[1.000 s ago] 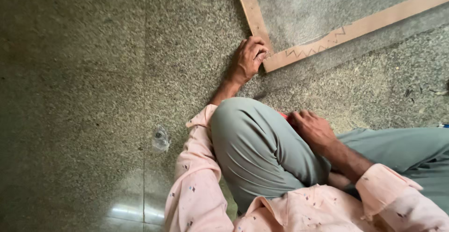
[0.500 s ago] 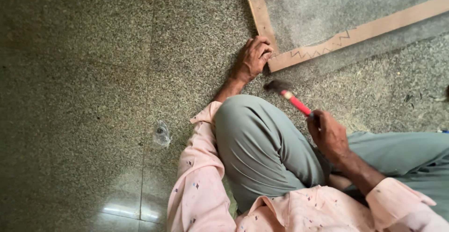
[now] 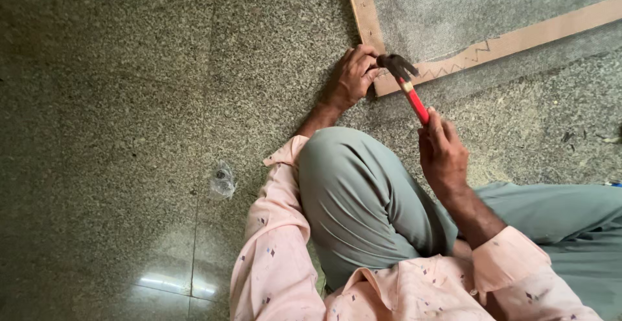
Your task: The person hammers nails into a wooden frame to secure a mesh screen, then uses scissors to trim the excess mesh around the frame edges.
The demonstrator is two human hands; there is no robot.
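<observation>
Gripping a red-handled hammer [image 3: 409, 88] low on its shaft, our right hand [image 3: 443, 154] angles the tool up and to the left, its dark head over the corner of a wooden frame [image 3: 364, 16] lying on the speckled stone floor [image 3: 129, 101]. Our left hand [image 3: 352, 76] is pinched at that corner; what it pinches is too small to tell. Mesh fills the frame, which the picture's edge cuts off. A crumpled clear plastic packet [image 3: 223, 180] lies near our left elbow.
</observation>
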